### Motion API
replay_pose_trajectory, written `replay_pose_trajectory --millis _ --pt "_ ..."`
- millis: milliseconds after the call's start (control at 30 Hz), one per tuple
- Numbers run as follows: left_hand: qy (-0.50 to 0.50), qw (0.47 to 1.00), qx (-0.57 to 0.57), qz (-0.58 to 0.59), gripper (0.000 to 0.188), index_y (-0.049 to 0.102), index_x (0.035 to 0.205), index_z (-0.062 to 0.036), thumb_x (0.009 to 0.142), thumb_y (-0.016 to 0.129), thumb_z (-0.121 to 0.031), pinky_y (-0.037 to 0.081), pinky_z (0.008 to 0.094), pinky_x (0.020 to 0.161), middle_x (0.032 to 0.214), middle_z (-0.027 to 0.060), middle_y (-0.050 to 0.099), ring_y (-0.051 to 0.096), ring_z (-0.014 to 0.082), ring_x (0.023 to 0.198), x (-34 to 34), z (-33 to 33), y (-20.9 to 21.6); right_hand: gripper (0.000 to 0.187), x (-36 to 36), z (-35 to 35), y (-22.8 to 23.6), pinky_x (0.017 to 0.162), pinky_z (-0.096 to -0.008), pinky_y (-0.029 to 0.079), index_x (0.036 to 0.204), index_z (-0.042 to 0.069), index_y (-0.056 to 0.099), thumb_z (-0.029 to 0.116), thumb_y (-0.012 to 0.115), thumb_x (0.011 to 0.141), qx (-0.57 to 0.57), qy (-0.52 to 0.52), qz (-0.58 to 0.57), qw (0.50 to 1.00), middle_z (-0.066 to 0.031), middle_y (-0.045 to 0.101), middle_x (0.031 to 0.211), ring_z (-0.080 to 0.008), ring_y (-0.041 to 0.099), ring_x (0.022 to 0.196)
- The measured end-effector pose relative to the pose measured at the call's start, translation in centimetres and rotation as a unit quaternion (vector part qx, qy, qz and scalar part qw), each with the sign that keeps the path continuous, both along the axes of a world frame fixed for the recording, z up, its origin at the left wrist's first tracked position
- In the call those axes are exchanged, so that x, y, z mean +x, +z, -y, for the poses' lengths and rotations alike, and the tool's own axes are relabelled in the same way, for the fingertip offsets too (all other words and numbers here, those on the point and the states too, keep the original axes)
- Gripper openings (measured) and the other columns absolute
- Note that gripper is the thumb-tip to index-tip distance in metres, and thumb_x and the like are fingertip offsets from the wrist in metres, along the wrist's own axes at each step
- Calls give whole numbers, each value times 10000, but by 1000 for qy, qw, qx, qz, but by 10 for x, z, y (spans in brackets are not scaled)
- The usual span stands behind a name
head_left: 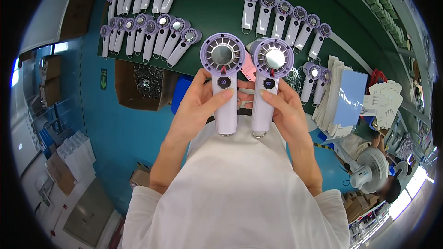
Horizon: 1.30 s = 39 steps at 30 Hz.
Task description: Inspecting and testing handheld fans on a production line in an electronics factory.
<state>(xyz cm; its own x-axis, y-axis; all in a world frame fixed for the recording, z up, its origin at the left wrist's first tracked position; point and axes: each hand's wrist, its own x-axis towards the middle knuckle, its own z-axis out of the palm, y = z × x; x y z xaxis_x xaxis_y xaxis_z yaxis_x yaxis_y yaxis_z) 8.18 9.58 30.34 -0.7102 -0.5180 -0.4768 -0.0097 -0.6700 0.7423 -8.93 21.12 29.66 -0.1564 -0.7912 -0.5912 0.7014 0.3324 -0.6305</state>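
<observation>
Two handheld fans stand side by side in front of my body, each with a round lilac head, a silver centre and a pale handle. My left hand (pixel 203 99) is closed around the handle of the left fan (pixel 226 115), its thumb lying just below the small lit display. Around the right fan (pixel 262 115) my right hand (pixel 286 103) is closed the same way, thumb under that display. Both fans are upright with metal loops at their lower ends. A pink slip (pixel 248 68) shows between the two heads, partly hidden.
On the green table (pixel 210 11), rows of similar fans (pixel 150 26) lie at the left and more fans (pixel 284 9) at the right. Stacked cartons (pixel 328 97) and a blue sheet (pixel 350 97) sit far right. A cardboard box (pixel 127 92) of small metal parts stands left, beside a blue bin (pixel 181 93).
</observation>
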Motion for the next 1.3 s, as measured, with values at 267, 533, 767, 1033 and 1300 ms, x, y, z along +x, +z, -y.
replay_pose_trajectory --millis 267,533,767,1033,1300 --pt "9 1000 -6 13 454 342 1318 -15 922 563 -6 540 382 884 1144 191 619 660 256 1012 1 7 -8 398 1 9 -3 875 -356 543 1276 -37 479 82 584 911 3 -6 29 1000 -167 637 1167 -242 660 1015" --pt "3 1000 -6 9 422 373 1276 8 923 582 -89 545 390 875 1169 224 614 657 277 1005 -5 52 -44 383 -7 44 -43 874 -347 542 1269 -26 486 108 573 921 -21 -28 -9 999 -154 627 1186 -226 659 985" --pt "-7 998 -60 8 299 405 1170 -16 945 575 -114 526 396 913 1191 214 613 639 288 1059 -21 147 -116 378 -30 115 -126 845 -357 562 1253 -31 469 129 573 927 -33 -17 -7 999 -166 609 1204 -267 645 1006" --pt "-38 997 -41 45 351 393 1133 -26 911 640 -137 519 378 879 1142 187 651 655 252 1007 -54 227 -194 345 -34 193 -202 929 -397 526 1241 -11 466 110 565 933 -19 -46 33 998 -179 610 1195 -301 638 1041" --pt "-68 991 -17 115 345 410 1121 -60 901 661 -150 492 352 900 1112 126 668 642 193 1000 -71 257 -247 337 -47 230 -242 952 -380 508 1226 -19 468 115 571 934 -11 -72 51 996 -181 601 1205 -289 634 1061"
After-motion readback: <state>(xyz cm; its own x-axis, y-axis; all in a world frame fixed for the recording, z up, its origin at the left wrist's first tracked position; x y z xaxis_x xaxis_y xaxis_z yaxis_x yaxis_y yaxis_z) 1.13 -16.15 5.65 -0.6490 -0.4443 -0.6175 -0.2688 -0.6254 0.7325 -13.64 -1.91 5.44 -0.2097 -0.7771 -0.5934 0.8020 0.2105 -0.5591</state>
